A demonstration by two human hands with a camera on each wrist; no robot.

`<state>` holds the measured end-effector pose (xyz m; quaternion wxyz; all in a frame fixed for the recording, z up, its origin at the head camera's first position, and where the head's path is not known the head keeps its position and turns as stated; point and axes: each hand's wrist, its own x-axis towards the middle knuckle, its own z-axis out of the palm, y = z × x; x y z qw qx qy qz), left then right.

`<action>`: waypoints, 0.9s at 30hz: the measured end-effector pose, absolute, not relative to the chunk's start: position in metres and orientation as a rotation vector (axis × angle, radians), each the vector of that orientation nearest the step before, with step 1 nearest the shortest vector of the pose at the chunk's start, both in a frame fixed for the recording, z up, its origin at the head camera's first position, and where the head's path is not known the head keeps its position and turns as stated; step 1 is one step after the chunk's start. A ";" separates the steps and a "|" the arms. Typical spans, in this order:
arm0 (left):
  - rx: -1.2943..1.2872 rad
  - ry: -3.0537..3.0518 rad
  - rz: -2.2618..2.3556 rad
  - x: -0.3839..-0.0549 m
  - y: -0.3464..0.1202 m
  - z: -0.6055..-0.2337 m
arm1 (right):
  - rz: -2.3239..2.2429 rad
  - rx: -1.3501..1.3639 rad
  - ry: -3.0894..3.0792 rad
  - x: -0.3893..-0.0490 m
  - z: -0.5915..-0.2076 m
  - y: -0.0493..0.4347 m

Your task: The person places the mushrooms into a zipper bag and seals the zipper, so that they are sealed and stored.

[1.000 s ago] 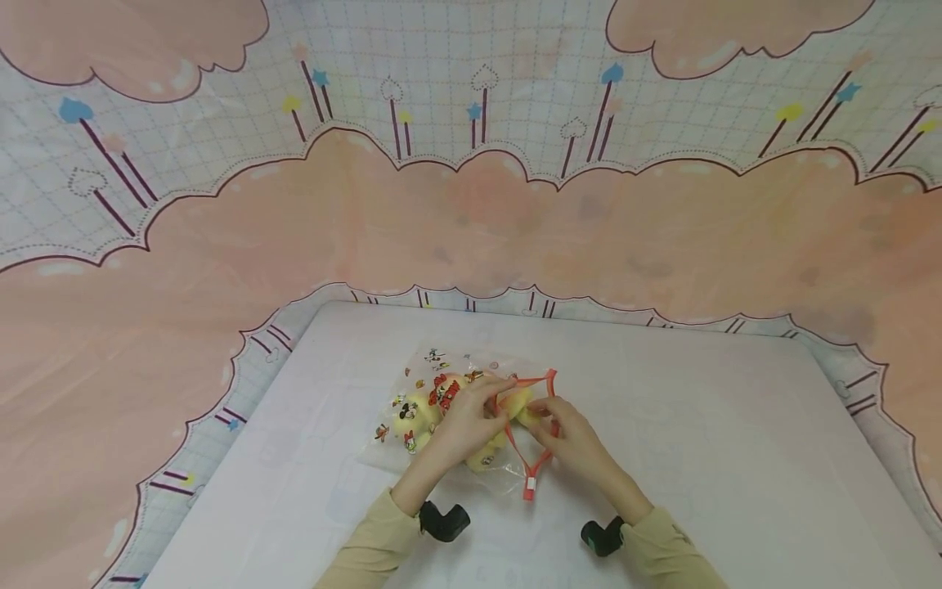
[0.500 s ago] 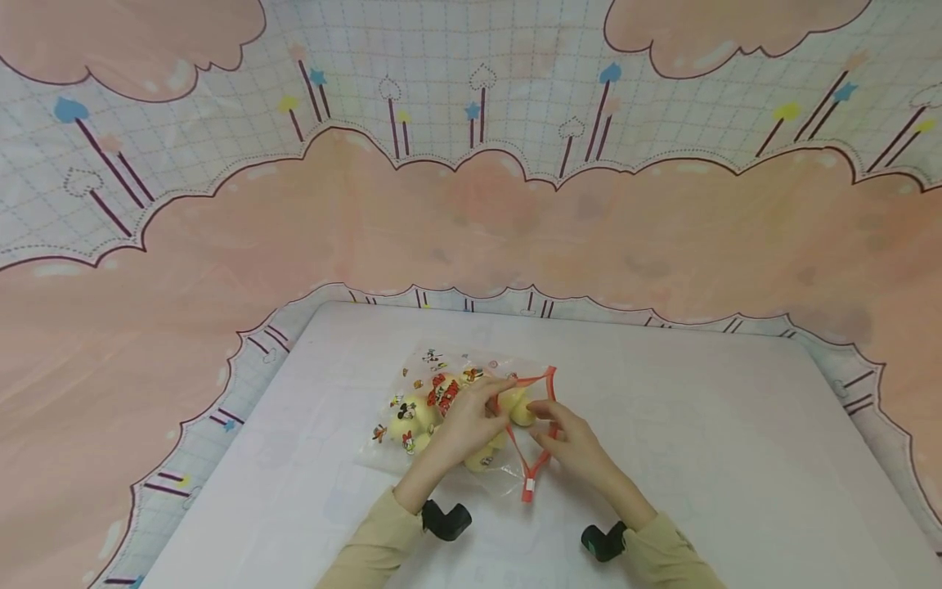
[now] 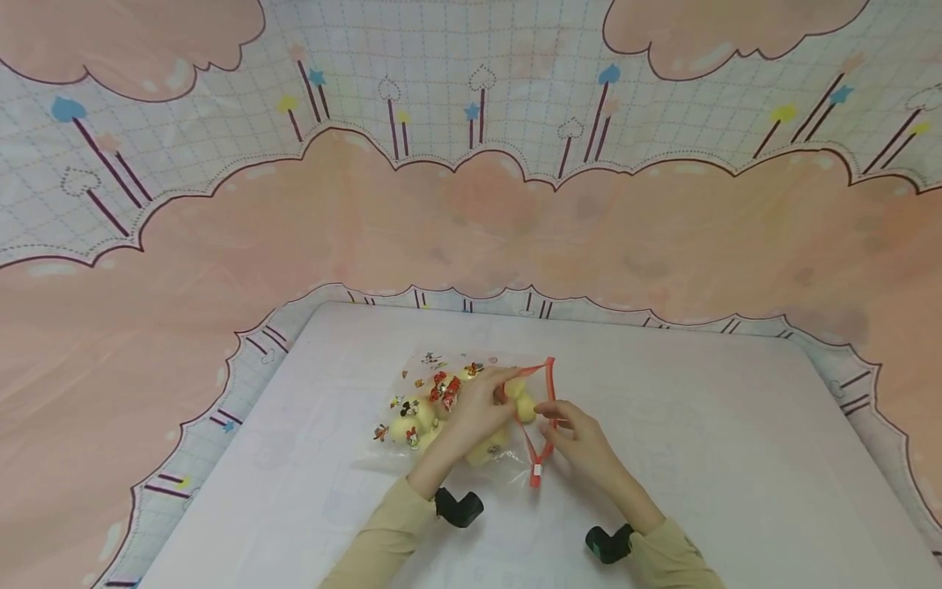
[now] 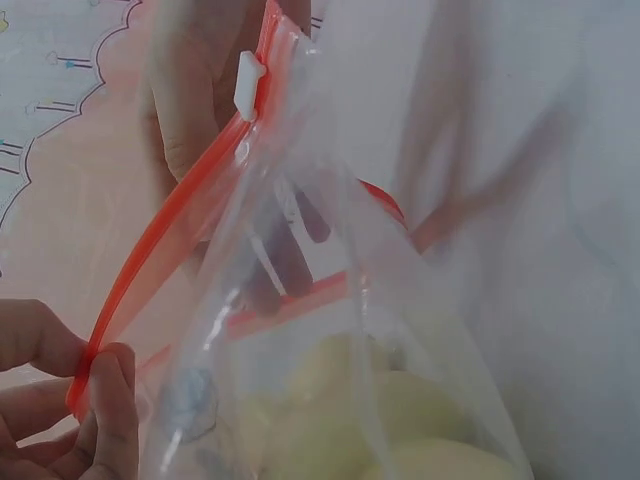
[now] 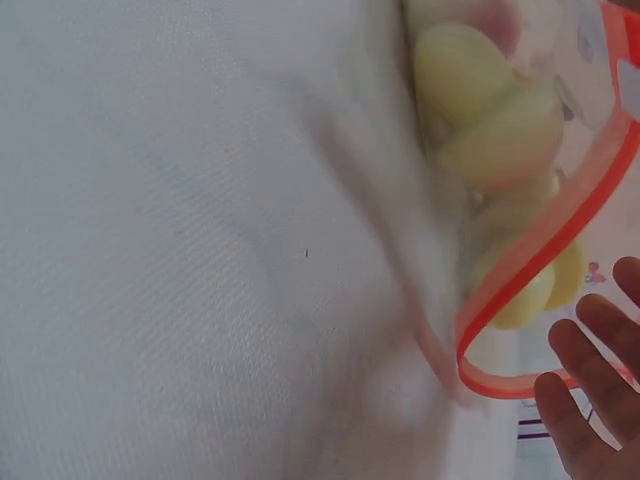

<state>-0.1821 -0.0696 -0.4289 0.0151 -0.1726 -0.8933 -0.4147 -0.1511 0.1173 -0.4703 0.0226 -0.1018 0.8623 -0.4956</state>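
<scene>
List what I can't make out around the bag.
Head view: how many yellow items the bag holds; the left hand covers some.
Left wrist view: the items' full outlines, dulled by cloudy plastic and cut by the bottom edge.
Right wrist view: the rest of the right hand, cut off by the right edge.

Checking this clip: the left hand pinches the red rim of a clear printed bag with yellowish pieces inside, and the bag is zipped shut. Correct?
No, the clear printed bag isn't zipped shut: the head view shows its red rim spread apart into an open loop. The left hand does pinch that rim, and the yellowish pieces are inside.
</scene>
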 end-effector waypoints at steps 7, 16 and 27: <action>-0.497 -2.769 -1.271 -0.188 -0.064 -0.427 | -1.544 -0.311 2.687 -0.151 -0.469 0.121; -0.550 -2.766 -1.313 -0.187 -0.064 -0.430 | -1.607 -0.281 2.688 -0.146 -0.470 0.128; -0.573 -2.730 -1.430 -0.180 -0.066 -0.432 | -1.669 -0.198 2.673 -0.141 -0.474 0.133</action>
